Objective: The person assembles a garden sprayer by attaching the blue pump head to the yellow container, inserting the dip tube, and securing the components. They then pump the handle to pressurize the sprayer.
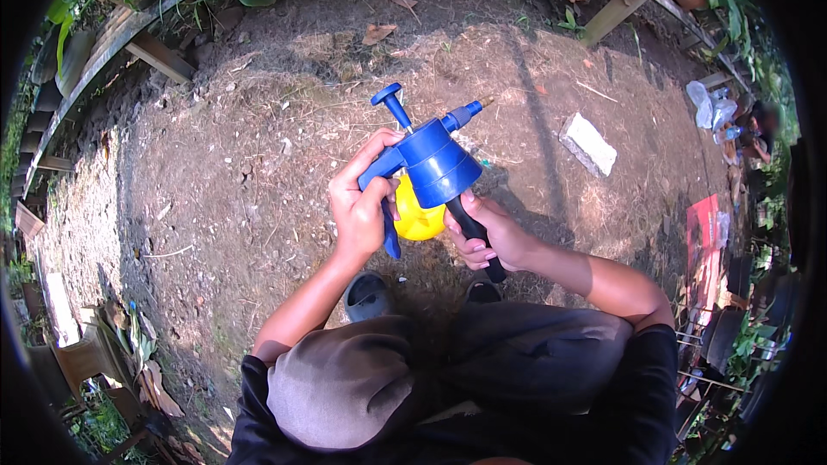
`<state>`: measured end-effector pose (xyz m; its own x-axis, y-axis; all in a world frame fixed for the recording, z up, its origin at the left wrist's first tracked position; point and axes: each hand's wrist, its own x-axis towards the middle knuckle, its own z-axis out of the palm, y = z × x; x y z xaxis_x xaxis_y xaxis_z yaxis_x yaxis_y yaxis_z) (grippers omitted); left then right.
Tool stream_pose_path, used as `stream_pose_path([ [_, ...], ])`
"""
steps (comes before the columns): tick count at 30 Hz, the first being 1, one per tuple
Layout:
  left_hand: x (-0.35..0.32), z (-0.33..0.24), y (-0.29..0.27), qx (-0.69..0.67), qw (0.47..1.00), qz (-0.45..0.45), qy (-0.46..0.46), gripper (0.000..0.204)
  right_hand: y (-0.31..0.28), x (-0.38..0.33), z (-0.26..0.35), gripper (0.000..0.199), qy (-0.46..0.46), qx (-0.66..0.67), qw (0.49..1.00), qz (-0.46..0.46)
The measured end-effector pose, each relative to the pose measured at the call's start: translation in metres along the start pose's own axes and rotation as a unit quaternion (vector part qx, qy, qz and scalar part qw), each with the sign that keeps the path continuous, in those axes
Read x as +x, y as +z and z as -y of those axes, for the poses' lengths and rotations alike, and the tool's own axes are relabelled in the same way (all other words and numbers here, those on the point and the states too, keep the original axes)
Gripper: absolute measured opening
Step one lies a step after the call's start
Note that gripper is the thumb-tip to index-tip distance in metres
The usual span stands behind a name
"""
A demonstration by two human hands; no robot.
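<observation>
My left hand [360, 207] grips the blue head [435, 159] of the sprayer; my right hand [489, 237] closes round its black tube [474, 232]; the yellow bottle [417, 215] hangs between them above the dirt ground [233, 164]; I judge steady, straight twisting is best.

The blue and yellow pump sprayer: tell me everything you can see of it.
The pump sprayer looks plastic: a blue domed head over a yellow tank, mostly hidden. A blue T-shaped pump handle sticks up at a tilt, and a short nozzle points up and right. It is held tilted in the air above bare ground. The left hand wraps the blue grip and trigger; the right hand grips a black tube-like part running down from the head.
</observation>
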<state>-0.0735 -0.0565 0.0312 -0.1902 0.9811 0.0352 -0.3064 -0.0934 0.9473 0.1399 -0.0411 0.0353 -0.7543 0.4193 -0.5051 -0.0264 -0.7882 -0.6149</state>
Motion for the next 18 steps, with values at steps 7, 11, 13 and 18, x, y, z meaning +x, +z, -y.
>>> stream_pose_path([
  [7,0.0,0.0,0.005,0.05,0.998,-0.024,0.033,0.047,0.003,0.019,-0.01,0.045,-0.242,-0.378,0.876,-0.177],
  [11,0.001,-0.001,0.006,0.056,0.997,-0.003,0.044,0.046,-0.009,0.009,-0.002,0.043,-0.044,-0.1,0.994,-0.004],
  [13,0.002,-0.001,0.004,0.079,0.996,0.028,0.043,0.055,-0.013,0.011,-0.006,0.042,-0.081,-0.113,0.99,-0.006],
  [18,0.003,-0.015,0.015,-0.113,0.986,0.018,-0.125,0.059,-0.031,0.014,-0.007,0.035,-0.191,-0.302,0.931,-0.073],
])
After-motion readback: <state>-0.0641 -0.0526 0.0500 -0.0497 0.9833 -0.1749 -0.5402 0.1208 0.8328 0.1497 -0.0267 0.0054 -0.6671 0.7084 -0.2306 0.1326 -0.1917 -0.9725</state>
